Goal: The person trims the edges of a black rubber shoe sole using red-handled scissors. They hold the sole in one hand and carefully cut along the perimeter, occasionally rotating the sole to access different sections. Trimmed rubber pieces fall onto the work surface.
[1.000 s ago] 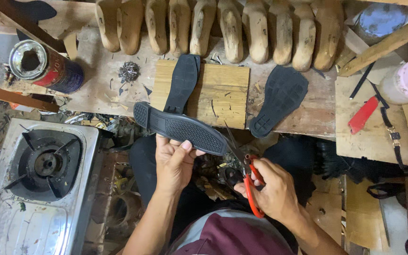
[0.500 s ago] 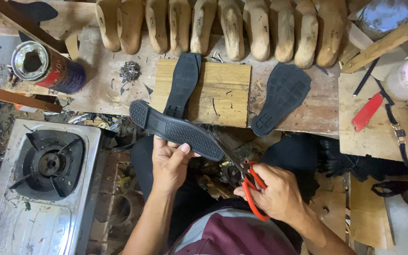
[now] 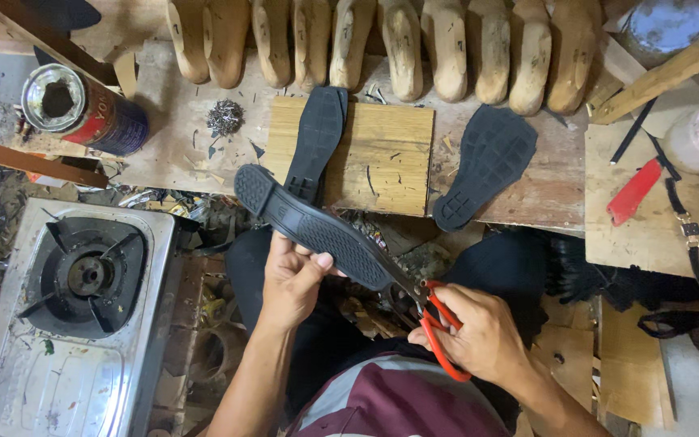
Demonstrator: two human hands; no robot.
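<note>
— Held in the left hand (image 3: 289, 283)?

— Black rubber shoe sole (image 3: 313, 225), tread side up, ribbed across the middle, heel block at the upper left end. Slanted, running from upper left down to lower right, raised over the lap in front of the bench edge. Gripped from below near the middle, thumb lying on the near edge.

— And in the right hand (image 3: 479, 340)?

— Scissors (image 3: 434, 324) with red handles, fingers through the loops. Dark blades pointing up and left, meeting the toe end of the sole at its lower right tip.
</note>
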